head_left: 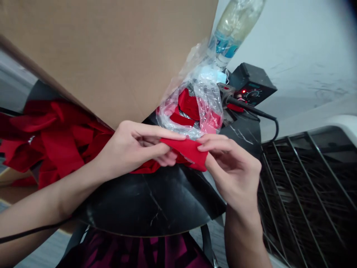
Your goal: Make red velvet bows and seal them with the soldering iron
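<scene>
A small piece of red fabric (191,152) is stretched between my two hands above the black tabletop (164,201). My left hand (139,147) pinches its left end between thumb and forefinger, the other fingers curled beneath. At the right end, my right hand (234,163) grips the fabric between thumb and fingertips. Just beyond the hands, a clear plastic bag (208,93) holds red fabric pieces. More red fabric strips (61,137) lie heaped to the left, reaching under my left wrist.
A large cardboard panel (119,48) rises behind the left hand. Farther back stand a plastic bottle (234,29) and a black control box (252,85) with a red light and a cable. A metal-grilled appliance (301,186) is at the right.
</scene>
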`<state>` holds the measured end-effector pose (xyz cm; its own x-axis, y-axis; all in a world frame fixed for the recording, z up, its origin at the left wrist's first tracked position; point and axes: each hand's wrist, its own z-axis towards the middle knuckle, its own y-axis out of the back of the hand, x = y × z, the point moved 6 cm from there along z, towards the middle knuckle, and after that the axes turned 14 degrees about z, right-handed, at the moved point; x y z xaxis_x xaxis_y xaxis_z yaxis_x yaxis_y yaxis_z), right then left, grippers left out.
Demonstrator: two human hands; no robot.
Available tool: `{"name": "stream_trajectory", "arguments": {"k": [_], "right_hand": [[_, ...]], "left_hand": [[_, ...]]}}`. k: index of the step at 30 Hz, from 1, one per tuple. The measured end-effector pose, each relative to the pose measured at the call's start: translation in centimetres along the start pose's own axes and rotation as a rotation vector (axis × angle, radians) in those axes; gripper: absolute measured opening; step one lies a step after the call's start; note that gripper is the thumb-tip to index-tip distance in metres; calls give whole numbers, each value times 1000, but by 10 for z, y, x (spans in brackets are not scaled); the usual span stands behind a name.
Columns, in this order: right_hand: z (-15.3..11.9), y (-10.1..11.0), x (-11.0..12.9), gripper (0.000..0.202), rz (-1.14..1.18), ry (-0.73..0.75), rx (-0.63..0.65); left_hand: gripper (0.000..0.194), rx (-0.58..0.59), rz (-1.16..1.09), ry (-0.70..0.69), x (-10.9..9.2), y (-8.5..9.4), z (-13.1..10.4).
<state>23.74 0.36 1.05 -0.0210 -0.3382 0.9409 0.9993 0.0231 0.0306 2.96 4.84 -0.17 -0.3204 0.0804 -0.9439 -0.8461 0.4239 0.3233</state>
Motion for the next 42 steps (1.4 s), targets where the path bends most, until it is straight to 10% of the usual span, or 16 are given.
{"name": "stream_trajectory", "arguments": {"k": [21, 29, 42], "right_hand": [[-16, -4, 14, 17, -170, 126, -39], [-10, -13, -1, 41, 47, -153, 24], [0, -20, 11, 7, -243, -37, 171]], "left_hand": [[14, -165, 201, -262, -19, 6, -9], [23, -208, 62, -127, -10, -1, -10], [11, -215, 143, -143, -11, 1, -12]]}}
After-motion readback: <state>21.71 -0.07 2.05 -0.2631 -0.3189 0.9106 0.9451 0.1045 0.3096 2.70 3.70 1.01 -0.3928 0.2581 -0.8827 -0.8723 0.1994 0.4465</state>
